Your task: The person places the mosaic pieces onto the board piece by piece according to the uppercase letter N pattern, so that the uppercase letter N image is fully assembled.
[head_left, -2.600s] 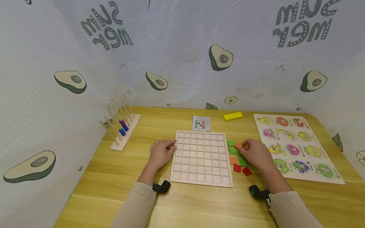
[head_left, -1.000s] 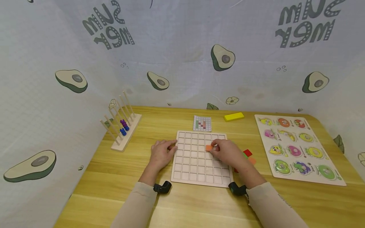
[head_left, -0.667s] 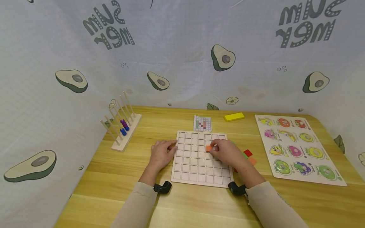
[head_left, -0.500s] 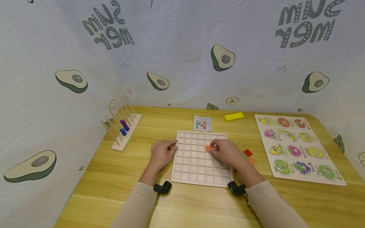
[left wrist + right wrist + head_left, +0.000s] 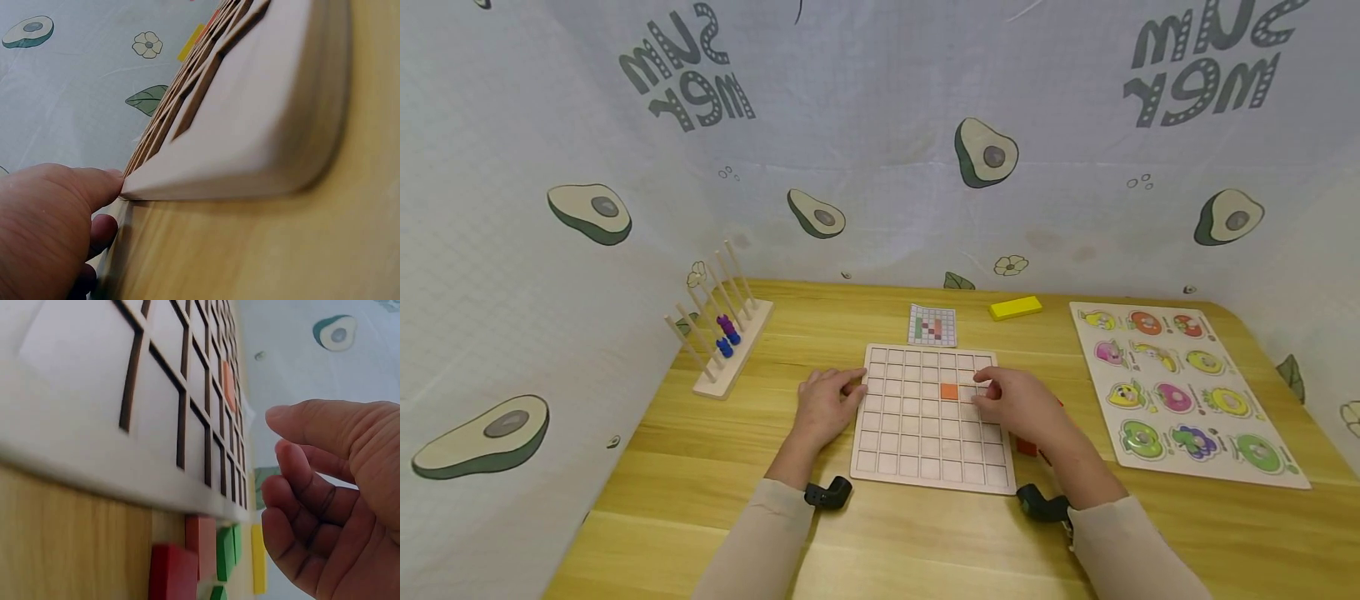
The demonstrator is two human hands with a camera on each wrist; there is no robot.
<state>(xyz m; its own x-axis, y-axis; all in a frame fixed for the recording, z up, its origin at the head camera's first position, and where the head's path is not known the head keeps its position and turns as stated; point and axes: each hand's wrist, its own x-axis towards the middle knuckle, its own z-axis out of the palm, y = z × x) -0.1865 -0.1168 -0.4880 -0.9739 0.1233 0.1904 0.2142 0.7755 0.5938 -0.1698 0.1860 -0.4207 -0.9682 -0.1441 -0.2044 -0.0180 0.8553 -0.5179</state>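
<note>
A square wooden grid board lies flat in the middle of the table. One orange square tile sits in a cell right of the board's centre; it shows edge-on in the right wrist view. My right hand is over the board's right edge, apart from that tile, with thumb and fingers spread and nothing between them. My left hand touches the board's left edge with a fingertip. Beside the board's right edge lie loose tiles, partly hidden by my right hand: a red tile and several green tiles.
Behind the board lies a paper pattern card, with a yellow block to its right. A fruit puzzle board covers the right side. A wooden peg rack with blue and purple pieces stands at the left.
My right hand carried an orange tile from the loose tiles onto the board, let go of it in a cell, and has drawn back to the right. My left hand stays in place.
</note>
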